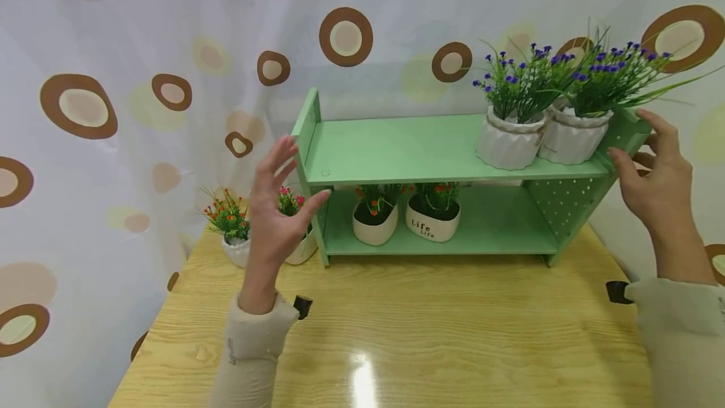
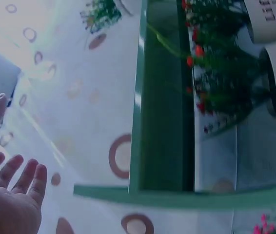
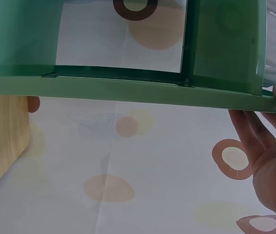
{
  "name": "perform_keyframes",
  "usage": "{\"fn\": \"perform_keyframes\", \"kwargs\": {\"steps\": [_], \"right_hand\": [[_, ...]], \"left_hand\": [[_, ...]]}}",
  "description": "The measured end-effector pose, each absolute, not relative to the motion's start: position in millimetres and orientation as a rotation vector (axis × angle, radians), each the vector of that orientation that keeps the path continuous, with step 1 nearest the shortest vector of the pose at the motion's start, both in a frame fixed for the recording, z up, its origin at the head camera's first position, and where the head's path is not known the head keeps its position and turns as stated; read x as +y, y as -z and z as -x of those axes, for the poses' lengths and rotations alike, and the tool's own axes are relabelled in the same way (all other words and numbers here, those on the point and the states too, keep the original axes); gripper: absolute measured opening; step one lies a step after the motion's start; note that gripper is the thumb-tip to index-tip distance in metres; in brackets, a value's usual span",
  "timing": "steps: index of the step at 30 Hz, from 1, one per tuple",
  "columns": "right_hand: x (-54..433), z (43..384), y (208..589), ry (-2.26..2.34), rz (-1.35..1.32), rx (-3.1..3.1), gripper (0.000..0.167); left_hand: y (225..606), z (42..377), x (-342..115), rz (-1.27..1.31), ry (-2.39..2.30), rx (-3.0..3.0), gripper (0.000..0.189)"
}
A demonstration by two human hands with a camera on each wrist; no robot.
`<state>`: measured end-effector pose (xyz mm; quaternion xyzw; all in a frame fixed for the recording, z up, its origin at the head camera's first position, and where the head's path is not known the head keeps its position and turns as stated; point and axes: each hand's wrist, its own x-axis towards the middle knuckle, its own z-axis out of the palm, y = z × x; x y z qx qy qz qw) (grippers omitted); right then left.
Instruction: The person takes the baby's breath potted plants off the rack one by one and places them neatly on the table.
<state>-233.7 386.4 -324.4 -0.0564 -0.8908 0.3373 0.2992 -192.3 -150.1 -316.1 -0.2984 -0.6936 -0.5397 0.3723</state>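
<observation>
A green two-tier shelf [image 1: 396, 143] stands on the wooden table. At its right end, my right hand [image 1: 657, 175] grips the upper side panel, thumb on the inner side and fingers on the outer; the right wrist view shows this hand [image 3: 274, 165] at the panel's edge. My left hand [image 1: 277, 206] is raised by the left side panel [image 1: 307, 131], its thumb and fingers spread apart and holding nothing. From the left wrist, that hand [image 2: 11, 200] appears apart from the shelf. Two white pots of purple flowers, one [image 1: 510, 140] beside the other [image 1: 574, 134], sit on the top tier's right end.
On the lower tier are a cream pot [image 1: 374, 225] with red flowers and a pot [image 1: 433, 222] lettered "Life". Left of the shelf, an orange-flowered pot [image 1: 235, 250] and a pink-flowered pot [image 1: 303, 250] stand on the table [image 1: 453, 326]. A patterned curtain [image 1: 187, 17] hangs behind.
</observation>
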Motion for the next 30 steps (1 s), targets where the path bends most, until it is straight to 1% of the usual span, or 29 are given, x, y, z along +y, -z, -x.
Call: {"fn": "perform_keyframes", "kwargs": {"steps": [3, 6, 12, 18, 22, 26, 30], "right_hand": [[386.1, 234.0, 323.5, -0.895, 0.150, -2.351, 0.062], [386.3, 233.9, 323.3, -0.893, 0.162, -2.353, 0.061], [385.9, 234.3, 324.6, -0.890, 0.168, -2.364, 0.062], [386.4, 232.5, 322.5, -0.893, 0.189, -2.351, 0.060], [387.1, 233.6, 322.9, -0.908, 0.210, -2.330, 0.059], [385.1, 235.5, 324.9, -0.916, 0.197, -2.325, 0.059], [383.0, 236.5, 326.0, -0.923, 0.211, -2.337, 0.060]], "left_hand": [[310.0, 207.2, -112.1, 0.878, 1.383, -1.815, 0.083], [304.6, 225.3, -75.0, 0.916, 1.462, -1.938, 0.082], [291.9, 259.7, -5.6, 0.877, 1.729, -2.208, 0.081], [281.4, 274.4, 52.5, 0.769, 1.833, -2.344, 0.078], [274.5, 278.5, 78.9, 0.674, 1.890, -2.359, 0.080], [275.2, 281.1, 95.5, 0.604, 1.850, -2.436, 0.091], [278.2, 285.3, 104.8, 0.604, 1.724, -2.532, 0.099]]}}
